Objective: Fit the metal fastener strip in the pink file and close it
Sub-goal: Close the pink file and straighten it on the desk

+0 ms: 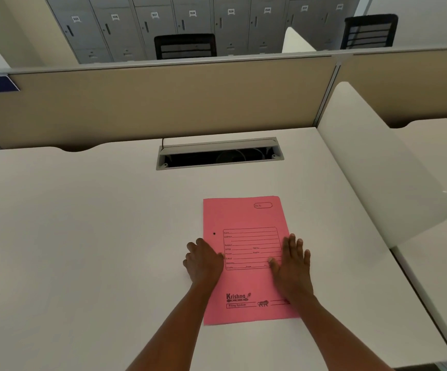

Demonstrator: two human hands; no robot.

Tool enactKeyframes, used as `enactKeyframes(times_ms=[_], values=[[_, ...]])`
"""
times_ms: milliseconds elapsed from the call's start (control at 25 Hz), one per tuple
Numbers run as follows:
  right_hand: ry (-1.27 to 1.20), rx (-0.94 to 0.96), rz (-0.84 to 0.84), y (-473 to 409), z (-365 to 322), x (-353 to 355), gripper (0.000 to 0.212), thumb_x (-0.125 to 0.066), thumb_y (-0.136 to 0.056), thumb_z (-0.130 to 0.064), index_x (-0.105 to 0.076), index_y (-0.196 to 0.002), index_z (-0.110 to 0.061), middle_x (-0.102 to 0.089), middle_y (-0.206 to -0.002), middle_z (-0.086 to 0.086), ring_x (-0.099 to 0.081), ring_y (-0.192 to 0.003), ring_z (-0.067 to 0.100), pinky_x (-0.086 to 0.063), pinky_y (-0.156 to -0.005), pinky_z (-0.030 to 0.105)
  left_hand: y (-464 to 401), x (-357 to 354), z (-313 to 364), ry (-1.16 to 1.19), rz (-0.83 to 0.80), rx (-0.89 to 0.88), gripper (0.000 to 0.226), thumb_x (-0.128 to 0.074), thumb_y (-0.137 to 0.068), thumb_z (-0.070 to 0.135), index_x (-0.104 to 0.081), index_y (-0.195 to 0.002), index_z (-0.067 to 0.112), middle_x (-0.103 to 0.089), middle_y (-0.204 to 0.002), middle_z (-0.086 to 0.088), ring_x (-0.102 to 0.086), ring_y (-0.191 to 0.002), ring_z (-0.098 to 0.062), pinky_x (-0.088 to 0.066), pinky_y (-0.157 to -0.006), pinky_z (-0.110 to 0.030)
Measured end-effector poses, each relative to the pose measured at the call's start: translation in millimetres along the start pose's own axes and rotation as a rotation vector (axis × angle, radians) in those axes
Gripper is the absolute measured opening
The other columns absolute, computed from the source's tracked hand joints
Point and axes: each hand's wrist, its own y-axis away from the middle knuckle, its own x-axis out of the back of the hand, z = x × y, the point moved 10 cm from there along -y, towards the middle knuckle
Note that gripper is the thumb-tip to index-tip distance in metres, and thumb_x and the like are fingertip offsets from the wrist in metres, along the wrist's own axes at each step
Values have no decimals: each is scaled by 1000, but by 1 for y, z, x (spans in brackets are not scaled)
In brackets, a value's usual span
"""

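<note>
both hands, left hand (204,259) and right hand (292,266), rest open-palmed on closed pink file (243,282), gripping nothing.

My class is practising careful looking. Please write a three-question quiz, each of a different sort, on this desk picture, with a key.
1. True or false: the pink file lies closed on the desk.
2. Where does the left hand rest? A) flat on the file's left edge B) inside the cable slot C) in the air
3. Fill in: the right hand lies flat on the file's ____ side.

Key: 1 true; 2 A; 3 right
</note>
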Motion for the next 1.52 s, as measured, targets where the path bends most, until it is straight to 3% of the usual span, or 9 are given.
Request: enactKeyframes(times_ms=[160, 360, 520, 720, 880, 1040, 1200, 1400, 1520], values=[[-1, -9, -10, 1, -2, -1, 76, -28, -101, -46, 17, -151, -11, 15, -164, 11, 16, -150, 29, 7, -123, 48, -14, -8, -13, 149, -104, 170, 34, -63, -86, 30, -57, -113, 10, -64, -115, -11, -59, -109, -33, -45, -97, -45], [-9, -13, 1, 1, -2, 3, 76, -30, -100, -47, 13, -152, -12, 12, -164, 10, 13, -151, 28, 7, -123, 46, -21, -11, -23, 287, -190, 173, 18, -62, -87, 25, -67, -99, 13, -72, -100, -7, -66, -83, -25, -55, -79, -36], [-74, -27, 23, 2, -3, 7, 75, -36, -100, -45, 3, -155, -12, 3, -165, 8, 6, -152, 27, 6, -123, 44, -22, -21, -24, 547, -284, 186, 19, -59, -92, 15, -62, -109, 6, -70, -109, -13, -68, -97, -33, -57, -88, -46], [-311, -26, 191, 8, -11, 29, 63, -56, -94, -33, -32, -147, -11, -43, -149, 11, -39, -134, 31, -33, -113, 47, -26, -11, -38, 742, -350, 190, 20, -58, -98, 16, -56, -117, 10, -68, -114, -15, -66, -96, -30, -53, -77, -37], [-596, -124, 90, 4, -24, 21, 72, -65, -90, -37, -30, -149, -17, -45, -148, 8, -54, -122, 29, -48, -102, 52, -38, 6, -54, 812, -395, 192, 23, -57, -99, 18, -55, -122, 12, -69, -114, -17, -67, -99, -33, -55, -87, -46], [-649, -125, 75, -5, -42, 25, 69, -68, -87, -42, -40, -143, -12, -55, -138, 10, -61, -110, 28, -51, -96, 43, -46, 30, -71, 894, -431, 189, 22, -55, -100, 19, -56, -122, 14, -70, -108, -14, -67, -85, -26, -54, -69, -35], [-810, -28, -133, -14, -90, 10, 53, -67, -90, -31, -47, -137, -18, -67, -123, 7, -67, -103, 23, -56, -93, 46, -61, 59, -101, 894, -401, 191, 21, -55, -100, 19, -56, -121, 14, -71, -104, -13, -67, -82, -24, -53, -67, -34], [-833, 98, -223, -29, -162, 2, 62, -70, -88, -20, -41, -143, -21, -70, -120, 5, -69, -103, 22, -58, -90, 48, -91, 107, -149, 730, -211, 186, 20, -57, -98, 17, -57, -117, 10, -70, -113, -15, -68, -89, -27, -56, -71, -35], [-789, 184, -192, -42, -213, 3, 63, -70, -88, -20, -40, -143, -23, -68, -118, -2, -69, -97, 15, -59, -77, 26, -118, 145, -168, 648, -93, 142, 18, -60, -96, 16, -58, -112, 8, -69, -112, -15, -68, -94, -31, -58, -80, -43]])
